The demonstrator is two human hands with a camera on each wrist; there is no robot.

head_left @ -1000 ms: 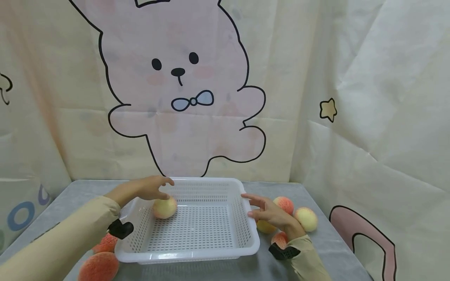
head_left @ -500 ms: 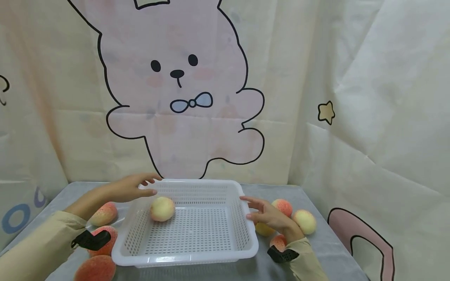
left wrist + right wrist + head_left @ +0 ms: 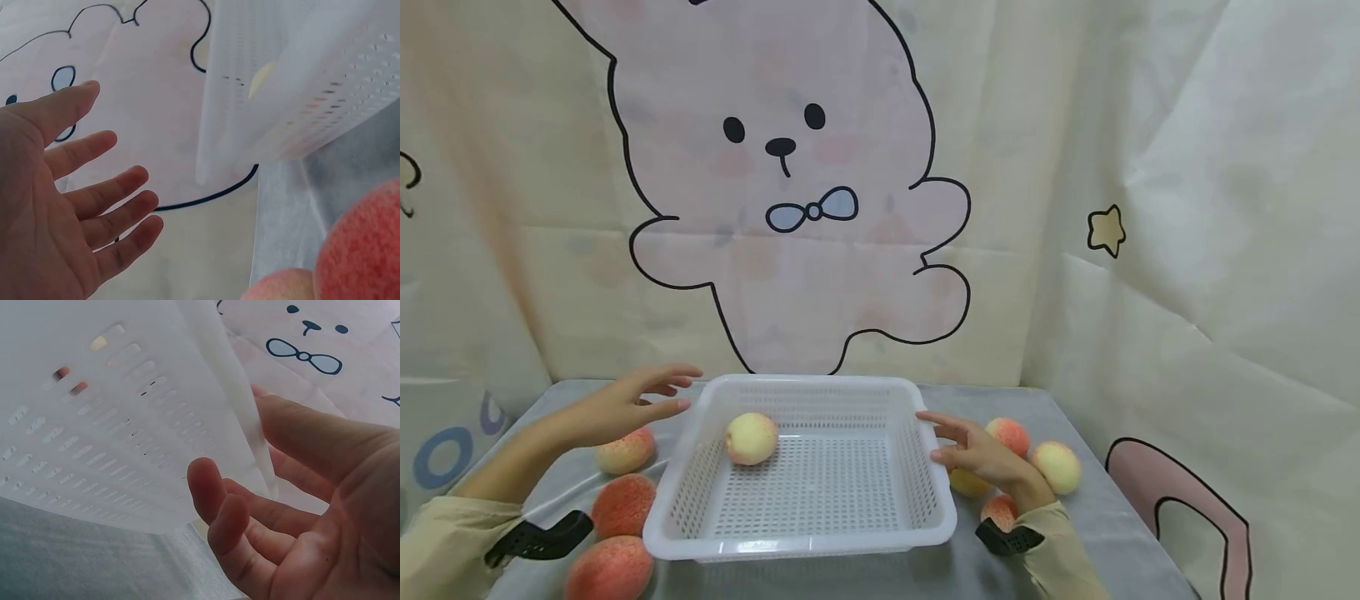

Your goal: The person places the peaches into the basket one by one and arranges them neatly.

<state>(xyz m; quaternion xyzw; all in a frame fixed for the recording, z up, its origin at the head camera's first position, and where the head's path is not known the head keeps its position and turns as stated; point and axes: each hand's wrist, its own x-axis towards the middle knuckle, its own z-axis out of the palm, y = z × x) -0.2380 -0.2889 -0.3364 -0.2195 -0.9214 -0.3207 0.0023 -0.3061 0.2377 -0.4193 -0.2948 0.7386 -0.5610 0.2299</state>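
A white perforated plastic basket (image 3: 797, 546) stands on the table with one pale yellow peach (image 3: 751, 438) inside, at its left. My left hand (image 3: 628, 407) hovers left of the basket, above a peach (image 3: 627, 451), fingers spread and holding nothing. In the left wrist view the palm of that left hand (image 3: 69, 194) faces the camera, apart from the basket (image 3: 281, 119). My right hand (image 3: 973, 450) grips the basket's right rim. Seen in the right wrist view, the thumb of the right hand (image 3: 306, 506) lies at the rim and the other fingers curl below it.
Two redder peaches, one (image 3: 623, 505) behind the other (image 3: 610, 568), lie close to the basket's left side. Several more, among them a pale peach (image 3: 1057, 467) and a reddish peach (image 3: 1009, 436), lie around the right hand. A printed cloth (image 3: 872, 292) hangs behind the grey table (image 3: 1120, 542).
My left hand has let go of the pale peach inside the basket and moved left, out over the peaches beside it. The right hand has stayed at the rim.
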